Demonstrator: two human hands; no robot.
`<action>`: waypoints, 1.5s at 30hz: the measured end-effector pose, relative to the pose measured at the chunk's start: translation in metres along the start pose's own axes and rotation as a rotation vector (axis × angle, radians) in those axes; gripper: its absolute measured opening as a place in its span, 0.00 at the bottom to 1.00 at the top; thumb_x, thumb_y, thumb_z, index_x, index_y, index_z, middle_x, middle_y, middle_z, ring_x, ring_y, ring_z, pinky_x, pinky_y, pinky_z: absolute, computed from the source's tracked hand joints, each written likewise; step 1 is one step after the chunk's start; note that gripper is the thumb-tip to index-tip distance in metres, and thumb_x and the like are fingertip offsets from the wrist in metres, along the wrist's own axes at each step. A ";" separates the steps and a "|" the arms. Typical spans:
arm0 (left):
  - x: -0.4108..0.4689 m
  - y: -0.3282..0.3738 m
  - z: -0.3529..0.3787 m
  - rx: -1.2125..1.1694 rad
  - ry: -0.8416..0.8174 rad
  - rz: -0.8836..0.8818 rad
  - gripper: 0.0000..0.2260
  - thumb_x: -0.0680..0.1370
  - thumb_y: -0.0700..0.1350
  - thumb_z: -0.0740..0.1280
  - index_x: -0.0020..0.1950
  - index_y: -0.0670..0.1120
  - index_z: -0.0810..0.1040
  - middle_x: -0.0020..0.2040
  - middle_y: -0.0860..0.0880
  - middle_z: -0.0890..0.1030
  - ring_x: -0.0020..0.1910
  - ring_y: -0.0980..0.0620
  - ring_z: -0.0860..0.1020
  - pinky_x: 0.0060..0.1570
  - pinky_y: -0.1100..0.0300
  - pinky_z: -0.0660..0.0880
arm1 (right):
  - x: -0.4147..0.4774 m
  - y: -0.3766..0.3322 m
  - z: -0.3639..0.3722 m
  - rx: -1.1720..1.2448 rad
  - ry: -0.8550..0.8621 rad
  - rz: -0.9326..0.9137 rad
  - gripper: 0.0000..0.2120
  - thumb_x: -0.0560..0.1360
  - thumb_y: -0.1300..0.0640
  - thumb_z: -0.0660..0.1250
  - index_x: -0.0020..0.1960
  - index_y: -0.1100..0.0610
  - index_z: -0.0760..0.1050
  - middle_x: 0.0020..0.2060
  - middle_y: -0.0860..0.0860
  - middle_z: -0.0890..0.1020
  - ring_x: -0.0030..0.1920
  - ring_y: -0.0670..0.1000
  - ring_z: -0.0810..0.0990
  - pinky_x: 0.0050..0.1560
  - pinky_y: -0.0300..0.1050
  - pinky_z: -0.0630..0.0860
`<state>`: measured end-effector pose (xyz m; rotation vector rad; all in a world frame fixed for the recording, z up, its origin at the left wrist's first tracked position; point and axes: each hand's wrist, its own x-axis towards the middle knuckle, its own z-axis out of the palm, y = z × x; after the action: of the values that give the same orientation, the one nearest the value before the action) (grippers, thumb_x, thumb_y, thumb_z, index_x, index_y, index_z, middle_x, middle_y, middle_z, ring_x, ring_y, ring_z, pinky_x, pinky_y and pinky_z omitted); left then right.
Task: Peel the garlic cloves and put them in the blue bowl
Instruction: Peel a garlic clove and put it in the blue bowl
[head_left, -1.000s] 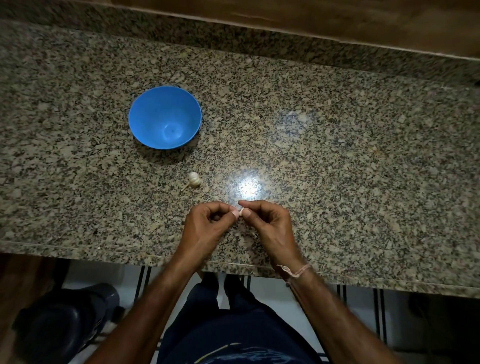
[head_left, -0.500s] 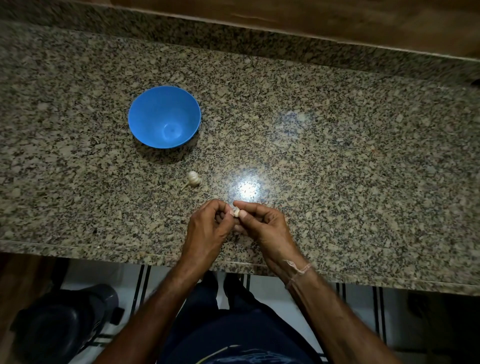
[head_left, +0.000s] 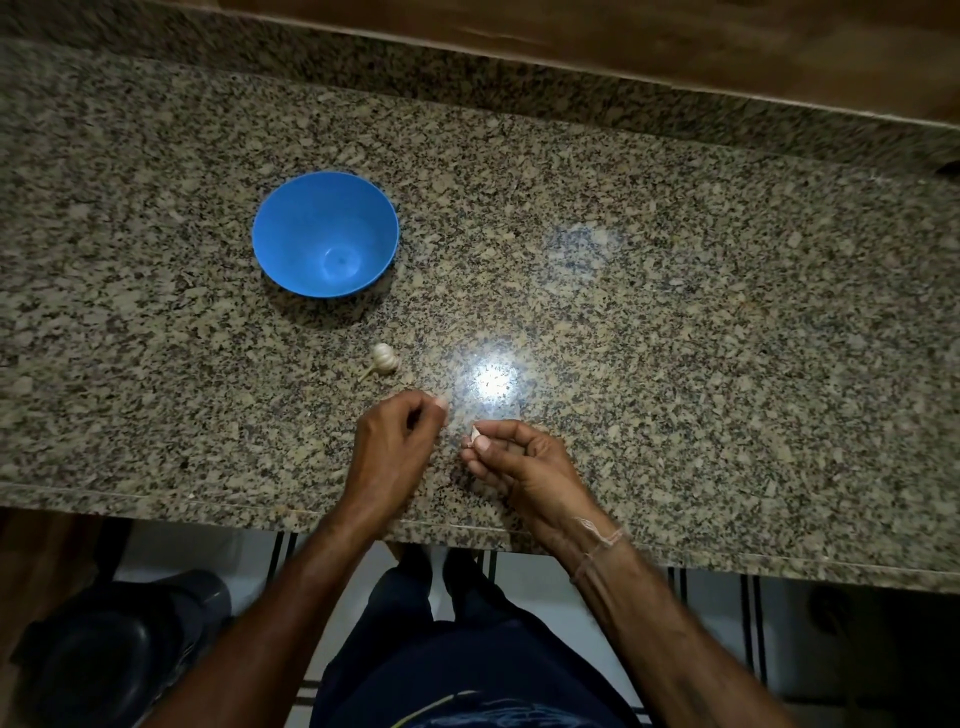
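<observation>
Speckled granite forms the countertop (head_left: 675, 322), seen from the head camera; its near edge runs across the lower part of the view, and a raised granite backsplash (head_left: 467, 73) bounds the far side under a wooden panel. A bright lamp reflection is seen on the stone just beyond the hands.

The blue bowl (head_left: 325, 234) is placed upright on the left-centre of the counter, well clear of both the near and far edges; nothing is seen inside it. A small garlic bulb (head_left: 383, 358) with a short stem is lying on the stone between the bowl and the hands, apart from both.

The right hand (head_left: 519, 462) is held over the counter close to the near edge. A single garlic clove (head_left: 475, 433) is pinched between its thumb and forefinger tips, the other fingers being curled in beneath. The left hand (head_left: 395, 447) is held just beside it, not touching; its fingers are curled with thumb and fingertip pressed together. Whether a scrap of skin is caught there cannot be told.

A thread band (head_left: 597, 545) is worn on the right wrist. Wide bare granite is left open to the right of the hands and behind the bowl. Below the counter edge, a dark bin (head_left: 104, 654) is visible at lower left.
</observation>
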<state>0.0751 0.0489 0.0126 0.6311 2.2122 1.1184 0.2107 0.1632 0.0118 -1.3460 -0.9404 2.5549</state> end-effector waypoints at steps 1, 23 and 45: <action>0.000 0.001 0.000 -0.019 -0.033 0.006 0.09 0.83 0.51 0.68 0.47 0.48 0.82 0.41 0.50 0.83 0.41 0.54 0.81 0.36 0.68 0.74 | 0.000 0.000 0.001 0.025 0.000 0.015 0.09 0.76 0.72 0.70 0.55 0.64 0.81 0.46 0.60 0.87 0.45 0.52 0.88 0.44 0.39 0.83; -0.014 -0.002 0.026 -0.303 0.004 -0.204 0.06 0.82 0.44 0.69 0.47 0.46 0.85 0.42 0.49 0.86 0.44 0.51 0.85 0.45 0.55 0.81 | 0.012 0.012 0.008 -0.544 0.136 -0.463 0.01 0.78 0.62 0.73 0.48 0.60 0.83 0.41 0.54 0.86 0.42 0.52 0.86 0.45 0.50 0.85; -0.020 0.004 0.031 0.099 0.039 0.126 0.11 0.87 0.45 0.56 0.46 0.46 0.68 0.40 0.50 0.72 0.38 0.51 0.70 0.36 0.58 0.66 | 0.008 0.020 0.029 -0.700 0.189 -0.474 0.20 0.85 0.50 0.63 0.34 0.53 0.72 0.25 0.41 0.69 0.25 0.41 0.64 0.28 0.32 0.63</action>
<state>0.1111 0.0556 0.0061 0.8070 2.2996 1.0969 0.1869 0.1363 0.0071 -1.2438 -1.9367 1.7694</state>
